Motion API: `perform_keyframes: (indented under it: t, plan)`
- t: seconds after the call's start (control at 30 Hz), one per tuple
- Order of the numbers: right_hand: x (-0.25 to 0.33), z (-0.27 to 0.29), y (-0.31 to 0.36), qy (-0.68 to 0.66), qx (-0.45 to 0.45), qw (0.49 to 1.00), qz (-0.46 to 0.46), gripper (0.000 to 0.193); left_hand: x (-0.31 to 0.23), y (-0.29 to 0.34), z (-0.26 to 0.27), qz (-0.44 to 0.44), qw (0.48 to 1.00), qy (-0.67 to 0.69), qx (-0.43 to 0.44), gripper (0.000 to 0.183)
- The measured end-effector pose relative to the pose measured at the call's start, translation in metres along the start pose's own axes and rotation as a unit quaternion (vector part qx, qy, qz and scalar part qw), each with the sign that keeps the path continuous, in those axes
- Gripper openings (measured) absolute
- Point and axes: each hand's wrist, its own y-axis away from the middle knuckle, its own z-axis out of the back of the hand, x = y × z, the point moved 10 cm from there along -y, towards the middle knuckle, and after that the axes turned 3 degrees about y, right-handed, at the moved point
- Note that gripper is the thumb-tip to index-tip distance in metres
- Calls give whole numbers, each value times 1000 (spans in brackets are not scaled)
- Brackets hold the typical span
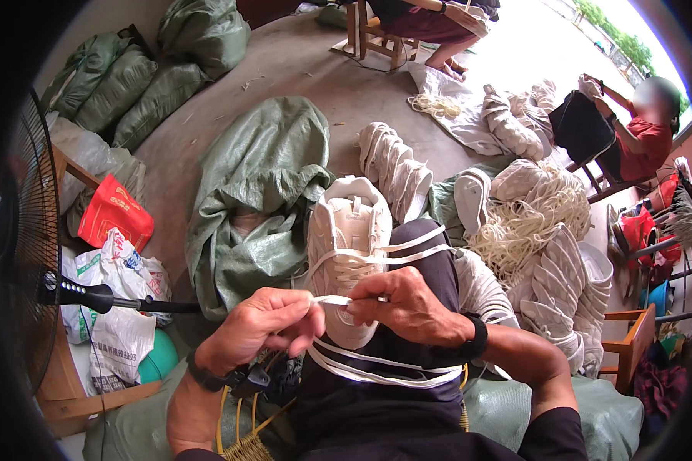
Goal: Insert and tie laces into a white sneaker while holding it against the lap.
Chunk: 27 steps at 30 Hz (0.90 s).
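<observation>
The white sneaker [348,253] lies sole-down along my right thigh, toe pointing away from me, propped there so the eyelets face up where I can see them. Across its near end I hold a flat white lace [332,300] stretched taut between both hands: my left hand [273,323] pinches one end between thumb and fingertips, closed narrow on it, and my right hand [404,306] grips the other end just beside the shoe's tongue, fingers curled shut around it. More loose white laces [384,369] drape over my dark trouser leg [392,399] nearer my body, and others cross the knee past the shoe, kept within easy reach. To my left a slumped green woven sack [261,184] lies on the concrete floor [300,69], with a red bag [114,211] and printed white plastic bags [119,296] near a standing fan [23,253]. To my right sit rows of white sneakers [396,165] and a heap of cream laces [530,219], close by. Farther off, a person in a red shirt [644,138] sits handling something dark, and another sits on a wooden stool [377,38].
</observation>
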Motion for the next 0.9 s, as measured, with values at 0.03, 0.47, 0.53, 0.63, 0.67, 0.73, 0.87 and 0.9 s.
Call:
perform_keyframes:
  t: [0.03,0.47,0.53,0.63,0.67,0.73,0.87,0.9]
  plan:
    - [-5,3,0,24,-4,999,-21,17,-6,-4,12,-41,993,-84,-78,33]
    - [13,50,-8,195,-156,967,43,13,-41,-11,40,-227,838,-384,-314,15]
    - [5,64,-9,222,-179,958,18,15,-45,-16,56,-242,833,-366,-338,18]
    - [7,68,-7,284,-189,938,66,19,-42,-25,79,-214,835,-348,-370,18]
    - [11,66,-5,335,-196,917,90,26,-42,-27,78,-228,835,-346,-363,18]
    - [17,58,-3,374,-190,895,153,32,-44,-32,67,-261,816,-395,-332,16]
    - [14,43,-7,396,-123,891,183,44,-35,-38,65,-226,831,-406,-306,18]
    - [12,45,-7,380,-126,899,177,43,-36,-38,66,-225,831,-406,-307,18]
